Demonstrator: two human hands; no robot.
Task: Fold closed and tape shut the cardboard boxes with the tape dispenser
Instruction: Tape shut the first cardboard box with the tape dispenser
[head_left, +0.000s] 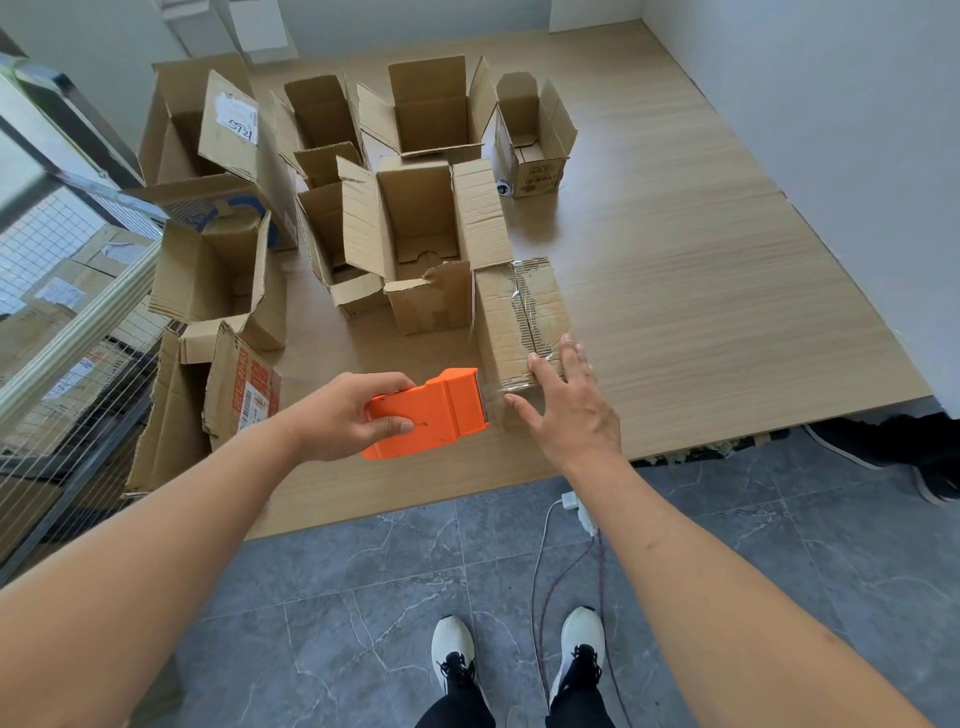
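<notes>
Plenty is cut off here: the cardboard boxes at the far left run behind a wire-mesh rack (57, 332), and the left edge of the picture swallows their outer sides. Clear tape is hard to read, just a shiny film (519, 306) along the seam of the closed box (511, 322). A glimmer of film stretches from the dispenser's mouth to the box's near end, though whether it is still joined there cannot be told.

The left hand (343, 415) grips the orange tape dispenser (428, 415), thumb on top, fingers curled round its near side. The dispenser hovers over the near part of the wooden table (701, 291), its long axis running left to right, mouth aimed right at the box's near end, just beside it.

The right hand (566, 405) is spread, fingers straight, fingertips pressing on the near end of the closed box. That box lies with its long axis near to far, taped seam facing up.

Beyond and to the left stands a cluster of open boxes (415, 234), flaps up. Down on the grey tiled floor (779, 561), two white shoes (519, 654) and a trailing cable (545, 545).
</notes>
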